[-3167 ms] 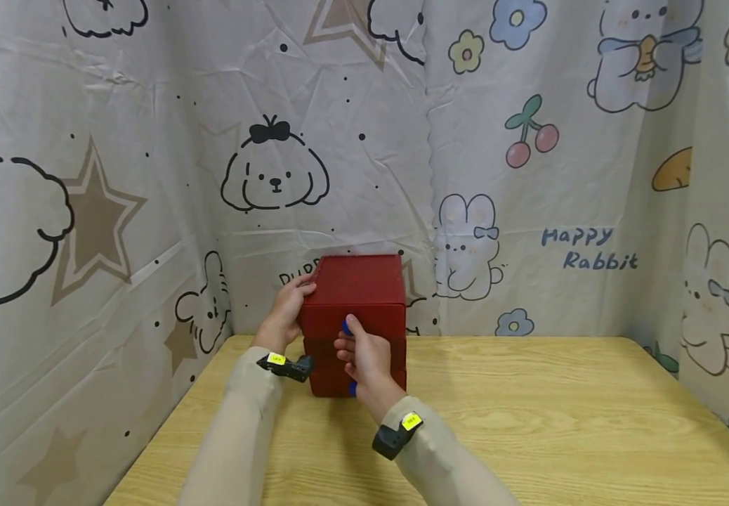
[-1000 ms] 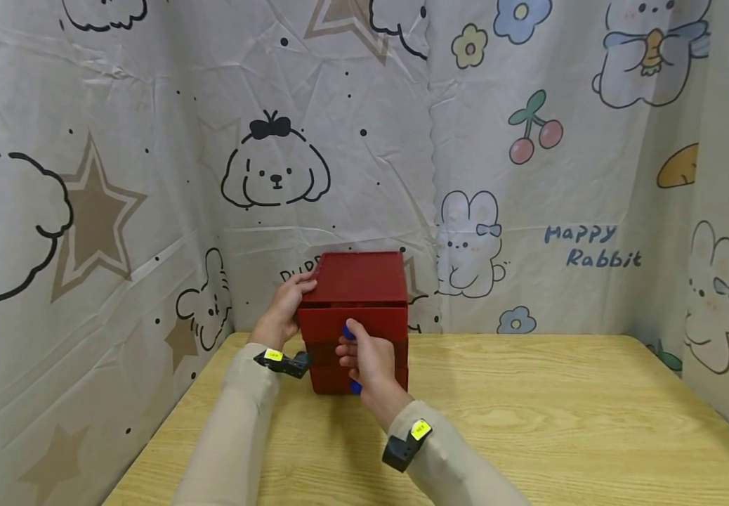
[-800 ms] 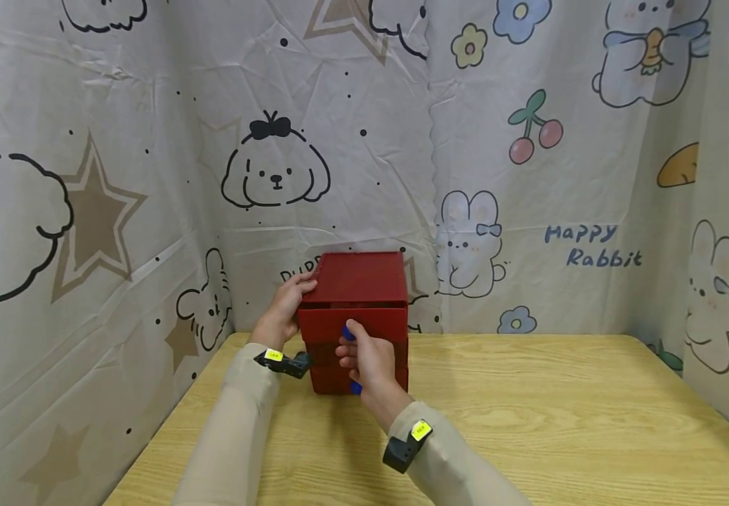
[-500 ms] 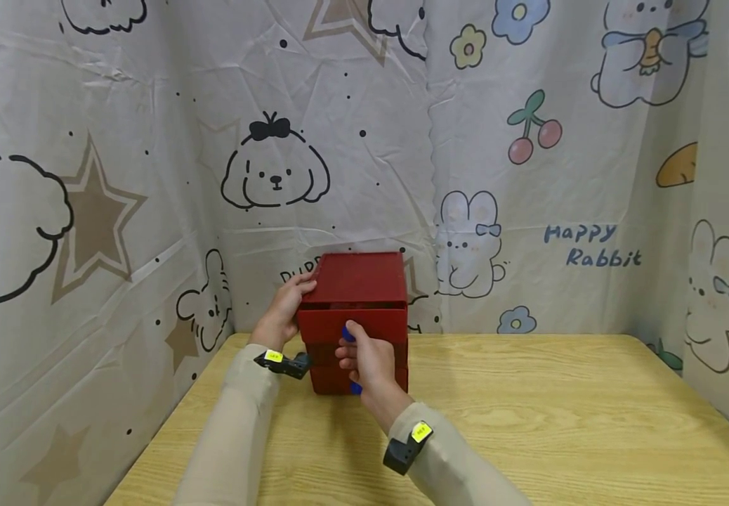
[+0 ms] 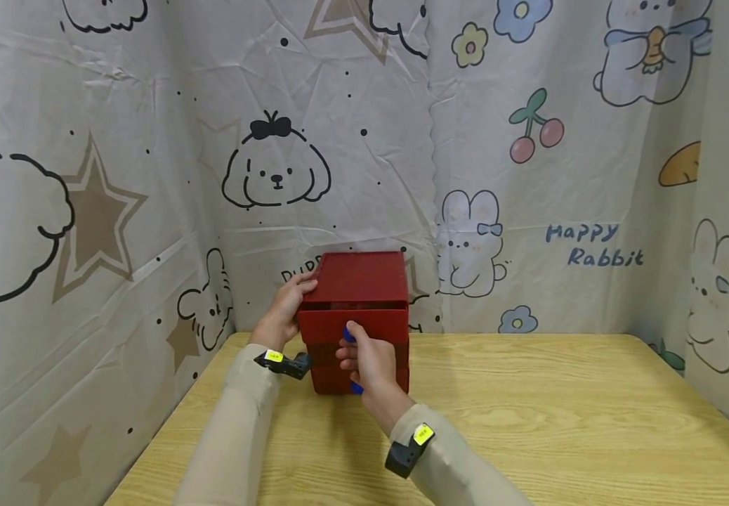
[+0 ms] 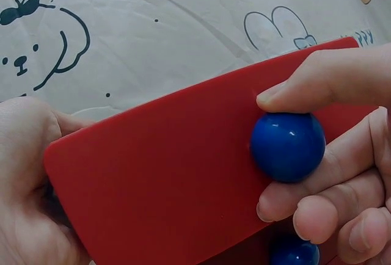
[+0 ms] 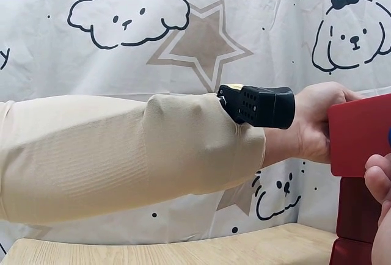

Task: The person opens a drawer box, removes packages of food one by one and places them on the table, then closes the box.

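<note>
Centrally, in the head view, a red box (image 5: 364,277) stands on the wooden table (image 5: 548,407), near the patterned cloth (image 5: 371,161) behind it. Its top drawer (image 5: 320,327) sits slightly out, with a dark gap showing between the drawer front and the box top. The left hand (image 5: 284,309) rests against the left side of the box, fingertips at the upper edge; its fingers lie extended rather than wrapped around anything, and its thumb cannot be made out. The right hand (image 5: 371,362) is in front, pinching the blue upper knob (image 5: 348,334) of the drawer. Just below that hand, a lower knob (image 5: 356,388) is partly covered. Beige sleeves (image 5: 225,422) reach both wrists, and each wrist carries a black camera (image 5: 409,453).

From the left wrist, the pinch is plain: the right thumb lies on top of the upper knob, a finger is beneath it, and the other fingers curl below, near the lower knob. The left hand is at the drawer front's left edge, its fingers mostly hidden behind.

From the right wrist, the left forearm crosses the view toward the box. The drawer front juts past the darker red parts underneath. Right fingers show at the edge, beside a sliver of blue knob.
</note>
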{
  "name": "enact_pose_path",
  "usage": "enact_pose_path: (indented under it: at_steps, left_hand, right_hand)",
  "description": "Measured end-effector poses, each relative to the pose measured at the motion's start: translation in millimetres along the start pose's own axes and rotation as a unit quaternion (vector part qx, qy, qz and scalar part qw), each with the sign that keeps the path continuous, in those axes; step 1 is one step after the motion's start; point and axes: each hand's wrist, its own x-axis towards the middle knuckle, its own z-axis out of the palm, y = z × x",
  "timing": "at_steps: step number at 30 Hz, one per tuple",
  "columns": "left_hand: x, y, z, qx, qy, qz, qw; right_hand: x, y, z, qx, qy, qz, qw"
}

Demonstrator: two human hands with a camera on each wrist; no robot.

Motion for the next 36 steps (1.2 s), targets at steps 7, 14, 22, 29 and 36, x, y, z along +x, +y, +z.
enact_pose_path:
  at_steps: [7,14,22,29,36]
  left_hand:
    - [-0.2,-0.9,-0.7,0.002,-0.002,-0.002,1.0]
    - [-3.0,0.4,0.7,-0.007,-0.016,-0.002,0.9998]
    - [-3.6,1.2,-1.1,-0.002,-0.019,0.001,0.9998]
    - [-2.4,1.6,-2.1,0.004,-0.015,-0.004,0.9999]
    - [-3.4,2.8,-2.6,0.004,-0.018,-0.004,0.9998]
  right_hand:
    - [-1.9,0.0,-0.6,-0.004,0.001,-0.003,1.0]
    - [-1.8,0.7,-0.8,-0.003,0.005,-0.009,1.0]
    - [-2.8,1.1,0.1,-0.005,0.002,-0.008,1.0]
    - [-5.1,0.9,0.1,-0.004,-0.001,-0.01,1.0]
    - [-5.8,2.1,-0.2,-0.001,-0.005,-0.016,1.0]
